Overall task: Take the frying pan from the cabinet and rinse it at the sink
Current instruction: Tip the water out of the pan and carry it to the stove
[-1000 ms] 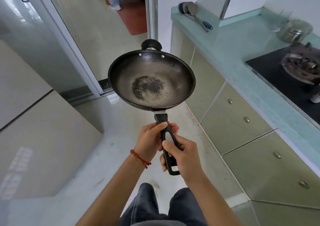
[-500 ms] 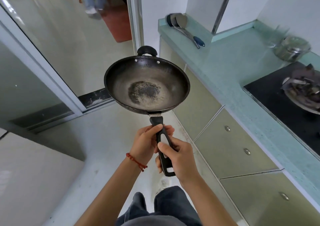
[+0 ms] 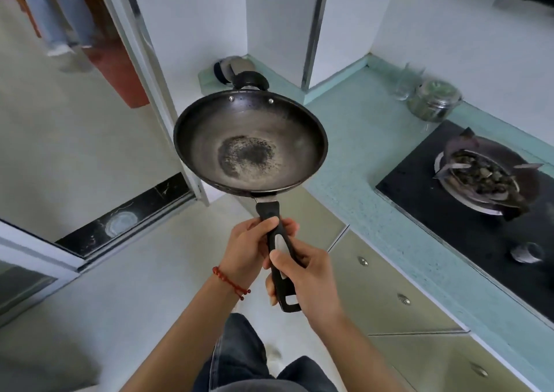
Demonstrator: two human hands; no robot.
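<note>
Together, left hand [image 3: 247, 247] and right hand [image 3: 302, 274] fingers clasp the frying pan [image 3: 250, 142] handle.

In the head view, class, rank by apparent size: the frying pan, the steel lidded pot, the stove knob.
1. Frying pan, by far the largest, though it is held nearest the camera, which inflates it.
2. Steel pot, on the counter, farther off.
3. Stove knob, smallest.

I see the frying pan [image 3: 250, 139] is dull dark metal with a rough scorched centre, its handle [image 3: 277, 250] matt black plastic; the speckled table [image 3: 353, 151] looks glossy.
</note>
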